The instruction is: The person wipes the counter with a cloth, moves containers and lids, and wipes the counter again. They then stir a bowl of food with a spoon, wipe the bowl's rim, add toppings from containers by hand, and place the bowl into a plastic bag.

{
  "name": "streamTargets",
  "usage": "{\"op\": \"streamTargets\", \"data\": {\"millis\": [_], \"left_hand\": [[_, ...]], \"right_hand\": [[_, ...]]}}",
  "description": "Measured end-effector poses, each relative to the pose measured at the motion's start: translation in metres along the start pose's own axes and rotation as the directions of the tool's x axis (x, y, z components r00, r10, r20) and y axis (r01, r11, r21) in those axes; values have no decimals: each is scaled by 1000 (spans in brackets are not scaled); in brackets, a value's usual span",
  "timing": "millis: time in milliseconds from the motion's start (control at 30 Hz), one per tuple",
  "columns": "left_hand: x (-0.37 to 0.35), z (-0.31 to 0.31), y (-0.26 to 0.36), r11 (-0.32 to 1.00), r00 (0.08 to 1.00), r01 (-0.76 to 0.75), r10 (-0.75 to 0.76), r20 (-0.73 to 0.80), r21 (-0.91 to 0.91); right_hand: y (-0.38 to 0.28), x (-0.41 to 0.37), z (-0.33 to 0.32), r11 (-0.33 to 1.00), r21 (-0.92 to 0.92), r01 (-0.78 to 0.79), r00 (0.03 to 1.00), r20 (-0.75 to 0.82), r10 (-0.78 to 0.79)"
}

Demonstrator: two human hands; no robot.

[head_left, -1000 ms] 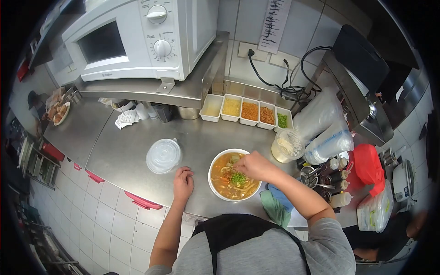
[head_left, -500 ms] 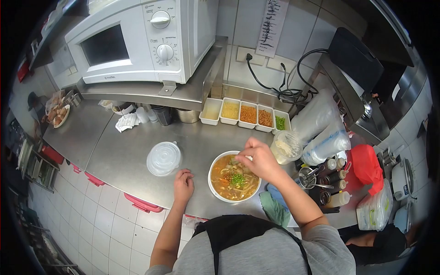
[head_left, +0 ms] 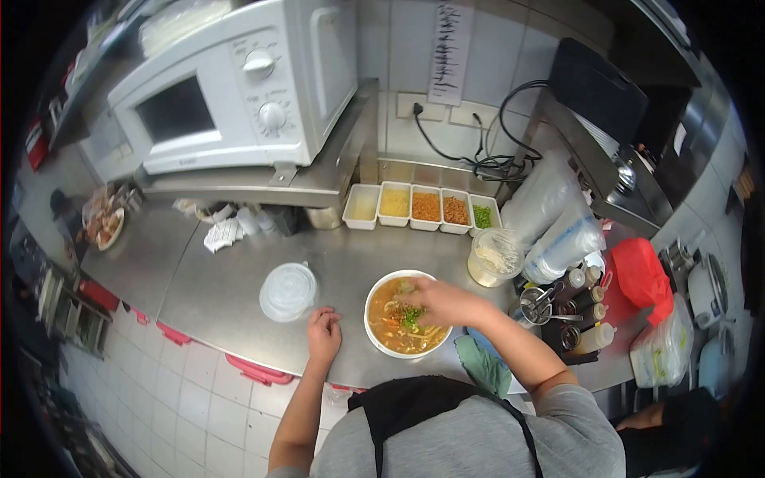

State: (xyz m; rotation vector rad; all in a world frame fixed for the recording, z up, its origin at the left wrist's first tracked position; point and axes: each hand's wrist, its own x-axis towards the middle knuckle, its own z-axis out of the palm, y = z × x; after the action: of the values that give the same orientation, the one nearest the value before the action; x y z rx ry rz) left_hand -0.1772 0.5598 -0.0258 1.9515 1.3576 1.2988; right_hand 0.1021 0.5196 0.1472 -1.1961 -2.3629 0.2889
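The right hand (head_left: pixel 441 302) hangs low over a round white bowl of orange noodle soup (head_left: pixel 368 317). Its fingertips are bunched together just above the chopped green garnish in the middle. Whether anything is pinched between them cannot be told. The left hand (head_left: pixel 324 334) rests on the steel tabletop (head_left: pixel 215 275) just left of the bowl, half-curled and empty.

The bowl stands near the front edge of the tabletop. A round clear plastic lid (head_left: pixel 288 291) lies left of the bowl, beyond the left hand. A crumpled green cloth (head_left: pixel 481 366) lies at the bowl's right front. A clear tub of pale shreds (head_left: pixel 494 256) stands behind the bowl to its right. A row of white rectangular topping trays (head_left: pixel 422 207) sits further back, under a white microwave (head_left: pixel 231 88).

The likeliest slips, as I judge it, are these. With the fingers so close to the broth, a small dip would wet or scald them. With the bowl so near the edge and unheld, a nudge from the right wrist could slop soup onto the tabletop or the cloth.
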Motion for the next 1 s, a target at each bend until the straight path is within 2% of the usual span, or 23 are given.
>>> {"op": "streamTargets", "data": {"millis": [33, 67, 100, 133, 200, 267, 300, 367, 400, 467, 500, 567, 600, 667, 700, 767, 800, 900, 933, 967, 1000], "left_hand": [[0, -2, -1, 1000, 1000, 1, -1, -9, -15], [2, -2, -2, 999, 1000, 0, 0, -19, -35], [8, 1, -4, 998, 1000, 3, -5, -27, -58], [18, 6, -3, 962, 987, 159, -156, 30, -221], [25, 14, -2, 740, 872, 488, -434, 225, -463], [44, 19, 18, 619, 766, 642, -499, 404, -452], [55, 24, 27, 551, 701, 712, -519, 489, -435], [68, 38, 28, 361, 583, 812, -481, 655, -458], [73, 45, 28, 257, 518, 856, -447, 730, -449], [85, 55, 31, 159, 384, 923, -316, 868, -351], [87, 58, 31, 117, 309, 950, -241, 920, -288], [87, 54, 44, 84, 265, 964, -241, 934, -252], [90, 55, 50, 73, 243, 970, -235, 941, -233], [88, 57, 45, 84, 242, 970, -226, 944, -228], [84, 58, 40, 91, 242, 970, -215, 946, -227], [76, 70, 22, 112, 323, 945, -197, 926, -306], [74, 67, 29, 112, 327, 944, -185, 927, -311], [66, 53, 48, 96, 332, 943, -184, 925, -320], [65, 44, 63, 130, 314, 946, -145, 938, -296], [63, 34, 77, 163, 300, 946, -115, 947, -280], [56, 29, 83, 132, 302, 948, -92, 949, -289]], "right_hand": [[7, -11, 7, 999, 20, 30, 995, 90, -32], [5, -18, 0, 971, 187, -148, 989, 47, 142], [0, -26, -11, 882, 359, -305, 949, 35, 313], [-2, -36, -18, 734, 525, -430, 879, 59, 472], [8, -64, -25, 616, 251, -747, 662, 189, 725], [34, -109, 15, 372, 211, -904, 422, 581, 696], [35, -126, 45, 207, 380, -901, 409, 591, 695], [29, -154, 96, -142, 646, -750, 393, 607, 690], [25, -153, 110, -245, 774, -584, 387, 531, 754], [3, -127, 134, -358, 920, -157, 304, 390, 869], [-6, -112, 135, -388, 916, -105, 267, 402, 876], [-28, -77, 110, -427, 904, 15, 194, 416, 888], [-21, -81, 119, -473, 879, 56, 275, 442, 854], [-3, -86, 126, -550, 826, 125, 440, 451, 777], [-8, -83, 124, -572, 797, 196, 443, 448, 776], [-18, -75, 118, -579, 780, 236, 458, 436, 774], [-21, -78, 115, -573, 776, 265, 458, 422, 782], [-26, -87, 120, -527, 811, 254, 376, 419, 826], [-26, -94, 123, -510, 826, 239, 353, 415, 839], [-29, -103, 123, -504, 827, 250, 364, 402, 840], [-33, -112, 122, -504, 825, 254, 380, 394, 837]]}}
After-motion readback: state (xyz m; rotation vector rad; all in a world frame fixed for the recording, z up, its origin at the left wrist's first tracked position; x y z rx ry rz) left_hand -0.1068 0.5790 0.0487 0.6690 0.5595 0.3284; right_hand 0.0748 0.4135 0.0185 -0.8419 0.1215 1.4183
